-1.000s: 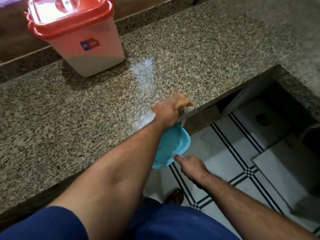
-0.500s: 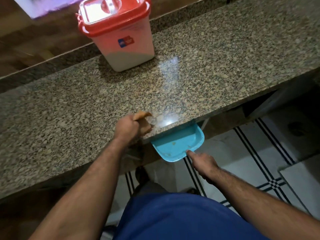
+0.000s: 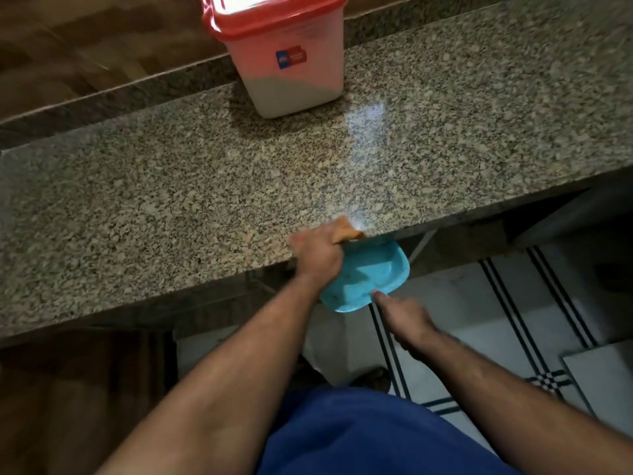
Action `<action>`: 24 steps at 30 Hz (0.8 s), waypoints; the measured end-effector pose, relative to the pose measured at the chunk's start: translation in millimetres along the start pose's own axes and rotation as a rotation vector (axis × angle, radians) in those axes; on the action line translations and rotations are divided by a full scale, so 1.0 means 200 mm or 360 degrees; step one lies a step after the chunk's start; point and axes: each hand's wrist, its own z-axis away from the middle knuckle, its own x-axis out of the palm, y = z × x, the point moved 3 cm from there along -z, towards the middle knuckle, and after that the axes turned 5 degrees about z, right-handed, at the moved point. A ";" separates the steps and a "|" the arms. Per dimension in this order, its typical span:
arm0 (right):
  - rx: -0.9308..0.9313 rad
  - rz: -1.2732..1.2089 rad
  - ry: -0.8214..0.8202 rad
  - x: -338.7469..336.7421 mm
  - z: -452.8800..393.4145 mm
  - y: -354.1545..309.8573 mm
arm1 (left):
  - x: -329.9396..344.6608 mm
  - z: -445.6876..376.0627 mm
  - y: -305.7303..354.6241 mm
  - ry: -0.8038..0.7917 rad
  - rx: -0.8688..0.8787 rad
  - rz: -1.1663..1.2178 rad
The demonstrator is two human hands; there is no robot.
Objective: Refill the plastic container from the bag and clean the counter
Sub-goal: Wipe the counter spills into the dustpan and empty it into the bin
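Granite counter (image 3: 171,186) edge: left hand (image 3: 317,253) grips cloth (image 3: 344,229), right hand (image 3: 402,311) holds dustpan (image 3: 368,281) below.

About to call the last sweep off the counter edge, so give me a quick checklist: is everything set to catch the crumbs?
1. Blue tray held under the counter edge: ok.
2. Right hand gripping the tray's near rim: ok.
3. Left hand holding the orange cloth at the edge, just above the tray: ok.
4. Tray level enough to keep crumbs: cannot tell, it looks tilted.
5. Plastic container lid closed, standing well back from the sweep: ok.
6. Counter free of spilled grains: cannot tell against the speckled granite.
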 end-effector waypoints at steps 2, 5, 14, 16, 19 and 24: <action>0.0019 -0.0008 0.0009 0.00 0.02 0.00 | 0.04 -0.08 0.15 -0.0367 -0.0069 0.0123; 0.0042 -0.0018 0.0003 -0.01 0.03 0.03 | -0.03 -0.17 0.29 -0.0418 -0.0210 0.0719; -0.0040 0.0256 0.0069 0.06 0.20 0.11 | -0.22 0.10 -0.02 0.0032 -0.0415 0.1226; -0.0071 0.0316 0.0045 0.13 0.26 0.09 | -0.25 0.26 -0.13 0.0062 -0.0515 0.1269; -0.0153 0.0447 -0.0025 0.28 0.34 0.03 | -0.34 0.49 -0.37 0.0153 -0.0624 0.1224; -0.0396 0.0763 -0.0110 0.64 0.56 -0.17 | -0.66 0.98 -0.72 0.0541 -0.0836 0.1310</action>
